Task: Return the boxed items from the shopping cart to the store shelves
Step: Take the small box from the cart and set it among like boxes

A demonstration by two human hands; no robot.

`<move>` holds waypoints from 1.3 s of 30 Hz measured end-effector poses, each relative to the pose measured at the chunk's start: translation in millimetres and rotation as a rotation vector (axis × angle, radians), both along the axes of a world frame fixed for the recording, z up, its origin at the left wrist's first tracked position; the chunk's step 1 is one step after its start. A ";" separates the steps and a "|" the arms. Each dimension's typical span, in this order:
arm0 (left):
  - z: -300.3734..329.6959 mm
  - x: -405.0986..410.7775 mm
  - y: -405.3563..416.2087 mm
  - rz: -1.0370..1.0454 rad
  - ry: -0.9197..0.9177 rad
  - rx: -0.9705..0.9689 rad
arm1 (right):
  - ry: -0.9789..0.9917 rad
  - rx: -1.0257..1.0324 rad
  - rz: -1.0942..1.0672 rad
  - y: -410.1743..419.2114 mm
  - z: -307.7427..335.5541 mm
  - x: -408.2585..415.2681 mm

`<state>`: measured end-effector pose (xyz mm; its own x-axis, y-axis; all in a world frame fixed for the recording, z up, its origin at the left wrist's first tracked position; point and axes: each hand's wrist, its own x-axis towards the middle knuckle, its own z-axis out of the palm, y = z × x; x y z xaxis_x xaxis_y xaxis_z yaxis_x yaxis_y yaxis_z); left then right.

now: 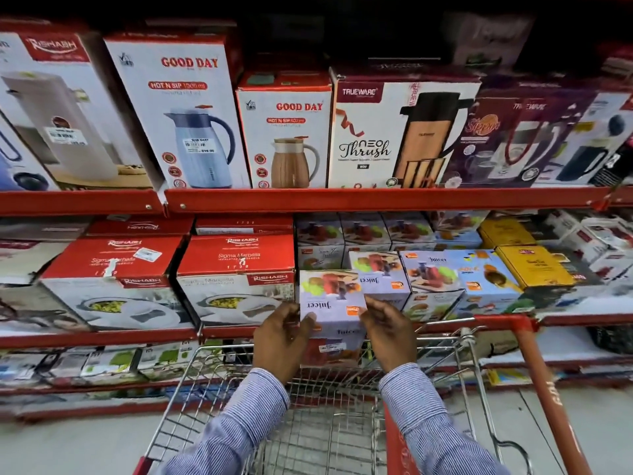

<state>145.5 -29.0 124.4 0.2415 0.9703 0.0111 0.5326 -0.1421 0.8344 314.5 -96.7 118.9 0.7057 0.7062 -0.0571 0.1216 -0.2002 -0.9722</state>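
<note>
Two striped sleeves reach forward over the wire shopping cart. The left hand clasps the left side of a lilac Juicer box, thumb on its front face, while the right hand grips its right side. The box sits upright between them at the front edge of the red middle shelf, just right of the Rishabh casserole boxes and left of more Juicer boxes.
</note>
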 end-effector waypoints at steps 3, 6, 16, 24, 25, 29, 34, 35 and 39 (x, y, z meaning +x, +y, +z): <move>-3.4 4.1 8.4 0.008 0.017 0.002 | 0.013 -0.001 0.001 8.9 -3.7 1.4; -4.4 10.2 14.2 0.025 0.012 -0.001 | 0.033 -0.014 0.002 20.8 -4.7 3.9; -26.8 31.2 32.8 0.154 -0.095 0.026 | -0.129 -0.114 0.019 52.3 -12.2 13.0; -44.6 50.3 33.0 0.298 -0.201 -0.007 | -0.410 -0.193 0.049 63.3 -20.7 16.2; -45.7 52.0 31.9 0.312 -0.204 -0.006 | -0.452 -0.210 0.063 63.9 -20.6 15.9; -40.3 60.3 29.1 0.387 -0.228 0.004 | -0.547 -0.241 0.099 63.9 -18.8 14.4; -39.5 55.7 28.2 0.375 -0.170 0.026 | -0.708 -0.305 0.189 57.8 -18.6 11.6; -39.3 52.3 26.7 0.336 -0.145 0.044 | -0.737 -0.330 0.202 56.1 -16.8 10.1; -25.8 33.4 19.0 0.208 -0.136 0.114 | -0.697 -0.329 0.259 56.4 -8.0 0.7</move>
